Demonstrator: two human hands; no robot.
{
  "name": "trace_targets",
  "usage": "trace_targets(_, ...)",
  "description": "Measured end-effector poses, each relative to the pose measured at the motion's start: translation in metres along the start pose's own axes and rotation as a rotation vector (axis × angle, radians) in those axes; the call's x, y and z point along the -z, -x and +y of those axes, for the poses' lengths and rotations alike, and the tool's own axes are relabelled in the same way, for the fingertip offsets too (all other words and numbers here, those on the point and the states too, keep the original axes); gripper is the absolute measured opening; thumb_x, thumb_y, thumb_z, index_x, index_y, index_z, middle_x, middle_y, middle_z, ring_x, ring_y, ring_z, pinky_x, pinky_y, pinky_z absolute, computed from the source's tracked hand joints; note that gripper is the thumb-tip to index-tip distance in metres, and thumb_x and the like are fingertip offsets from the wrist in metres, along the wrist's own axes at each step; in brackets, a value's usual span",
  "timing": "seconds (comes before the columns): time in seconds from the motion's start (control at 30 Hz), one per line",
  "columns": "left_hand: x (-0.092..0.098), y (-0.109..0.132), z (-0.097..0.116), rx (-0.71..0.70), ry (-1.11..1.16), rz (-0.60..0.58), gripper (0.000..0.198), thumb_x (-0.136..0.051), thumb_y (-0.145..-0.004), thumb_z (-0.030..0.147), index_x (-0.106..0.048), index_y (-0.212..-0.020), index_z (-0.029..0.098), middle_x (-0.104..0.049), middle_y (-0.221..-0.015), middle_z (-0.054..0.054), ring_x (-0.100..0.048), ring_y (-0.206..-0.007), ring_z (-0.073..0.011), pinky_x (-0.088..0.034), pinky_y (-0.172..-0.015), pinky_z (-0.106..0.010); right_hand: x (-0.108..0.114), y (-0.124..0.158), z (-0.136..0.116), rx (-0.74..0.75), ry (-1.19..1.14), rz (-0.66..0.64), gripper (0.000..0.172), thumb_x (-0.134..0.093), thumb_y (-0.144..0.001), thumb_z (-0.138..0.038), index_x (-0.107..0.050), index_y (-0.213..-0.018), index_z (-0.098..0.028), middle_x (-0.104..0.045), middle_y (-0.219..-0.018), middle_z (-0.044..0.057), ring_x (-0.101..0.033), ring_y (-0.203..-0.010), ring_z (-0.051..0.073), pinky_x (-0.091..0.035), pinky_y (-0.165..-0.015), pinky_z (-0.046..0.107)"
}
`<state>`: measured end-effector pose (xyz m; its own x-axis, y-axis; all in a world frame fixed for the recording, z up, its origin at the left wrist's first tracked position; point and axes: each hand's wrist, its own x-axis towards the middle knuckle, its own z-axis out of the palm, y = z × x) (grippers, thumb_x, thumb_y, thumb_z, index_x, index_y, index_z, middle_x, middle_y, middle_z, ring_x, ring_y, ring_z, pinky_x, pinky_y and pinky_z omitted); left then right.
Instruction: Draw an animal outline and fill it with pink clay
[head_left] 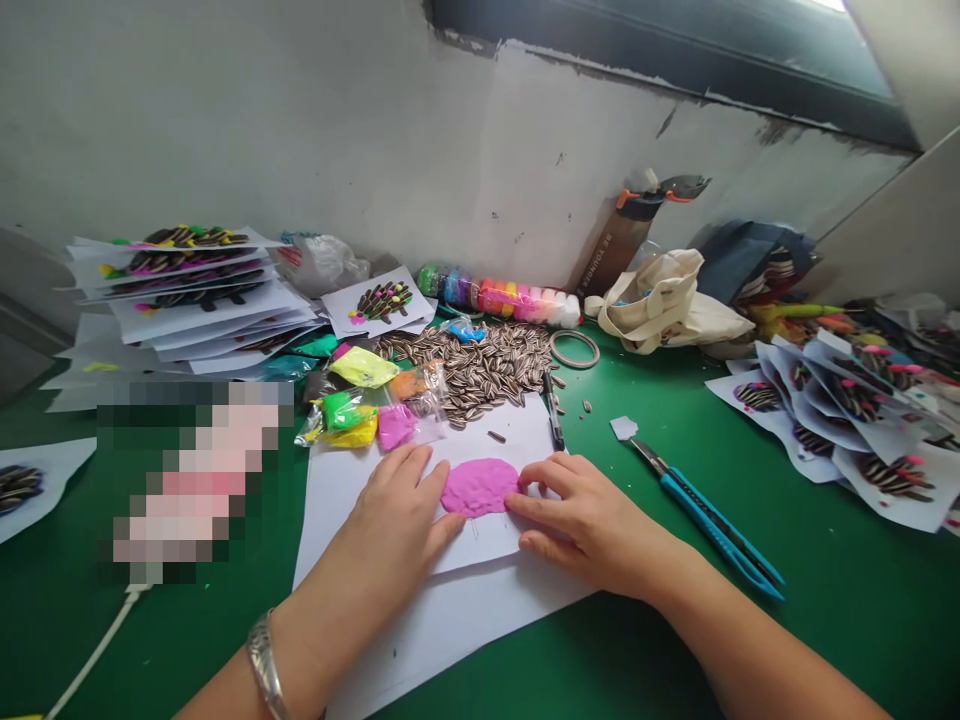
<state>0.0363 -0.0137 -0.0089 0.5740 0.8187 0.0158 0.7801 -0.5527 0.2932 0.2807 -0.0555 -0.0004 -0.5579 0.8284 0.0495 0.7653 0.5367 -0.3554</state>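
A flattened oval of pink modelling clay (480, 487) lies on a small white paper (480, 548), with a few faint pencil lines just below it. My left hand (409, 510) rests flat on the paper; its index finger and thumb are at the clay's left edge. At the opposite edge, the bent fingertips of my right hand (574, 510) touch the clay, its thumb apart and lower down. Neither hand grips anything. Under the small paper is a larger white sheet (420, 640). Bags of coloured clay, including a pink clay bag (397, 427), lie just beyond my left hand.
Behind the papers spreads a pile of sunflower seeds (487, 365), beside a black pen (553, 410) and a tape roll (574, 349). A blue utility knife (720, 530) lies right, blade exposed. Stacked seed pictures (202, 300) stand left; more picture cards (840, 420) lie right.
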Motion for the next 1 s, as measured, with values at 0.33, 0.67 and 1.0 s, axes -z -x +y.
trace_targets(0.33,-0.002,0.0007,-0.0011,-0.013,-0.002,0.042,0.036,-0.063,-0.084,0.03,-0.063,-0.115,0.011,-0.057,-0.122,-0.017,-0.046,-0.122,-0.0357,-0.042,-0.102,-0.054,-0.0003,-0.0005,0.002,-0.002,-0.007,0.028,0.027,-0.055,-0.091,-0.038,-0.065,-0.114,-0.027,-0.059,-0.108,0.006,-0.051,-0.093,0.02,-0.04,-0.086,0.037)
trace_targets(0.67,-0.0019,0.0008,-0.0019,-0.028,0.008,0.049,0.034,-0.062,-0.084,0.028,-0.063,-0.114,0.012,-0.057,-0.12,-0.016,-0.045,-0.121,-0.0357,-0.042,-0.1,-0.055,0.0036,0.0016,0.0051,-0.02,-0.069,0.012,0.031,-0.057,-0.091,-0.039,-0.063,-0.119,-0.028,-0.059,-0.109,0.007,-0.051,-0.095,0.021,-0.041,-0.087,0.037)
trace_targets(1.0,-0.0026,0.0008,-0.0014,-0.016,0.015,0.049,0.036,-0.064,-0.083,0.028,-0.063,-0.114,0.011,-0.057,-0.122,-0.017,-0.045,-0.123,-0.0356,-0.041,-0.102,-0.055,-0.003,0.0017,0.0041,-0.018,-0.004,0.062,0.043,-0.058,-0.089,-0.042,-0.055,-0.131,-0.028,-0.052,-0.128,0.011,-0.052,-0.103,0.024,-0.043,-0.09,0.042)
